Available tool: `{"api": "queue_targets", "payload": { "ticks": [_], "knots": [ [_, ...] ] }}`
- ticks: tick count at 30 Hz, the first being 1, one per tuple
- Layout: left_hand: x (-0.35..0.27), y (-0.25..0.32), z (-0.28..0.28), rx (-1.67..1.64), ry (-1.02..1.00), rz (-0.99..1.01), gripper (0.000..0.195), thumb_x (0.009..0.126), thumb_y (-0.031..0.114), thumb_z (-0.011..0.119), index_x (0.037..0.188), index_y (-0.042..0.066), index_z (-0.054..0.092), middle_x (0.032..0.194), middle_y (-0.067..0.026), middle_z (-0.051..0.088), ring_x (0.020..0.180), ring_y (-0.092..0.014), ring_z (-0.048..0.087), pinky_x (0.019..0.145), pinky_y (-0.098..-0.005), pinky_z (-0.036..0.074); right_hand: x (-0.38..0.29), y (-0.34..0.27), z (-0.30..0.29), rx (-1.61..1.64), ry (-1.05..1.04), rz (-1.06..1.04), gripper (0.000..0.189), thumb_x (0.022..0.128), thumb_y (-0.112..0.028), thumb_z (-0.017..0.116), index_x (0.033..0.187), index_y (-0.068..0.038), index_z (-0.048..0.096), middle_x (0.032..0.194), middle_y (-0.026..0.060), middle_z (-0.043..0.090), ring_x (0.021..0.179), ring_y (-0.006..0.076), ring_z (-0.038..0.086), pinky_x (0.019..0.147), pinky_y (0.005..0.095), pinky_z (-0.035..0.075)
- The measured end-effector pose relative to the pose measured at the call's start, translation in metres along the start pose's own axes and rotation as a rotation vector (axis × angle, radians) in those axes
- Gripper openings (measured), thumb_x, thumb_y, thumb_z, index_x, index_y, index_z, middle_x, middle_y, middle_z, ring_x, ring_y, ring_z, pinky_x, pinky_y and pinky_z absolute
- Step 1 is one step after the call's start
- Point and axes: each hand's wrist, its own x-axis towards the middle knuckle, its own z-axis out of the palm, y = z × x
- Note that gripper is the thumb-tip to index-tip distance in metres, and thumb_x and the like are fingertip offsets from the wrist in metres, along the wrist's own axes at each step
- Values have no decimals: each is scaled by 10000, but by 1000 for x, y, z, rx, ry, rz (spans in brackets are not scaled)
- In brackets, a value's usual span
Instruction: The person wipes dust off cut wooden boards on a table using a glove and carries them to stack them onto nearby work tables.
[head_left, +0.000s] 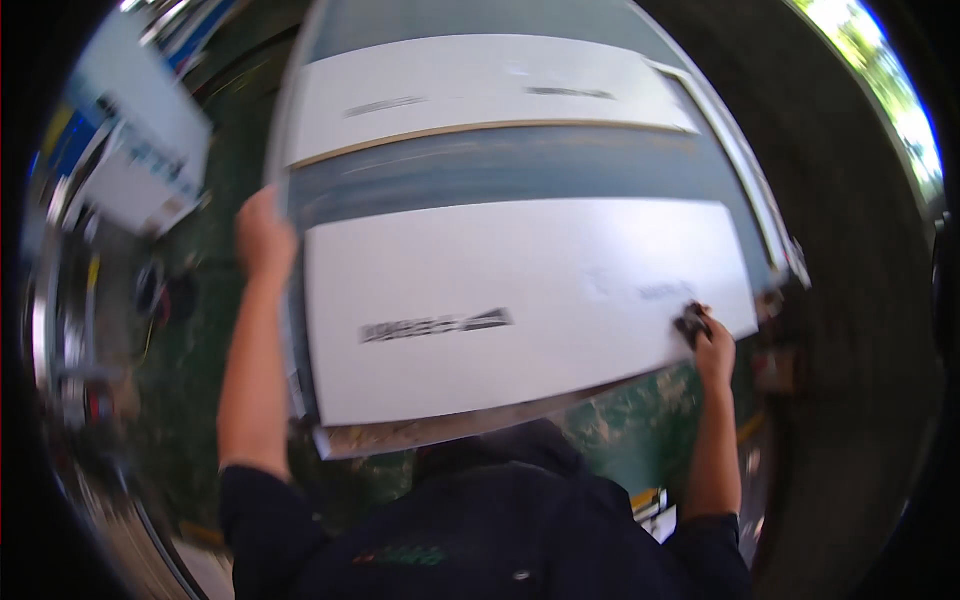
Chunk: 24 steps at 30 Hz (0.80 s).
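Observation:
A large white panel (525, 277) with dark printed marks lies before me on a grey-blue surfaced table (465, 169). My right hand (716, 349) holds a small dark object (691, 324) at the panel's near right corner; blur hides what kind of object it is. At the table's left rim (280, 180) is my left hand (266, 236), its fingers curled and blurred. Whether it grips the rim I cannot tell. Farther back lies a second white panel (480, 90), with a tan edge facing me and similar dark marks.
A light metal rail (724, 142) borders the table on the right. To the left, a white box-shaped unit (142, 176) stands over the green floor (199, 330). A brownish box (778, 370) is low on the right. Worn green floor shows below the table's near edge.

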Motion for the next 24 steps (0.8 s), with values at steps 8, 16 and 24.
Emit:
{"api": "queue_targets", "payload": {
  "ticks": [8,16,24],
  "knots": [
    [-121,125,-63,-324,-382,12,349,880,148,552,1199,25,482,1201,-133,479,1084,-291,454,960,-373,354,-89,-154,69,135,-303,-838,244,684,-59,573,924,-85,610,1124,49,589,1109,254,516,946,411,402],
    [-187,67,-110,-351,-258,-392,332,920,179,509,1214,28,479,1149,-122,487,959,-210,478,865,-326,393,37,149,-109,-456,273,532,268,776,-125,457,921,-113,683,958,121,670,883,267,646,780,347,499],
    [-198,59,-95,-167,-293,-529,409,943,317,468,1173,-22,485,1157,-155,515,1015,-243,495,890,-347,390,104,205,-116,601,311,439,239,772,-108,473,819,50,647,693,87,620,588,158,592,553,280,473]
  ]
}}
